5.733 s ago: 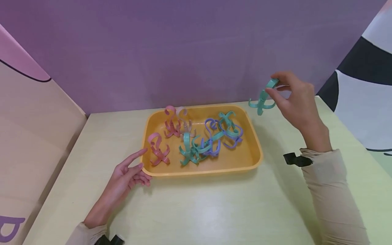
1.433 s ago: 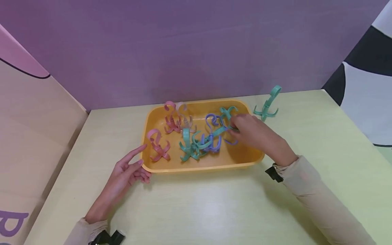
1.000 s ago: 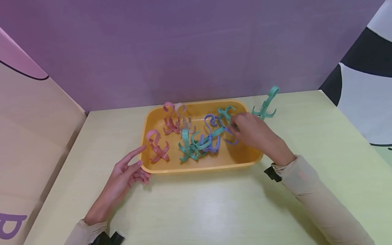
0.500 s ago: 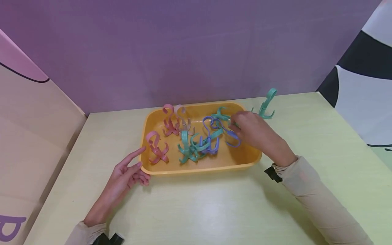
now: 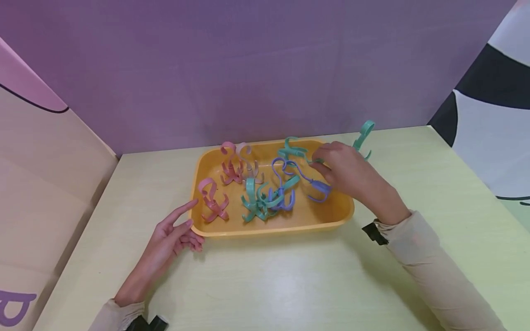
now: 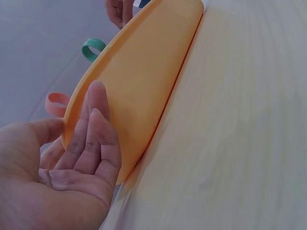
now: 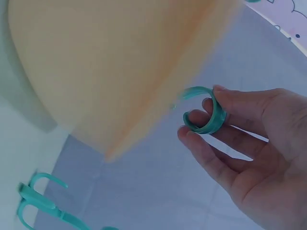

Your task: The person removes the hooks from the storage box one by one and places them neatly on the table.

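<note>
My right hand (image 5: 345,172) pinches the curled end of a teal pronged hook (image 5: 291,150) over the far right part of the yellow tray (image 5: 319,220). In the right wrist view its thumb and fingers close round the teal curl (image 7: 218,117). Just below lies a purple hook (image 5: 319,185), tipped over; whether the two touch I cannot tell. My left hand (image 5: 167,236) rests at the tray's front left corner, touching the rim with forefinger and thumb. In the left wrist view, its other fingers (image 6: 98,143) lie along the outer wall.
Inside the tray stand pink hooks (image 5: 216,208), a pale pink hook (image 5: 251,170), teal hooks (image 5: 253,204) and another purple hook (image 5: 285,197). A teal hook (image 5: 364,133) stands on the table (image 5: 265,285) behind my right hand. A purple wall (image 5: 265,69) rises at the back.
Earlier my right hand set a teal hook on the table beyond the tray, then reached in. Now the pinched teal hook has risen and swung left; the purple hook has shifted. Left hand stays put.
</note>
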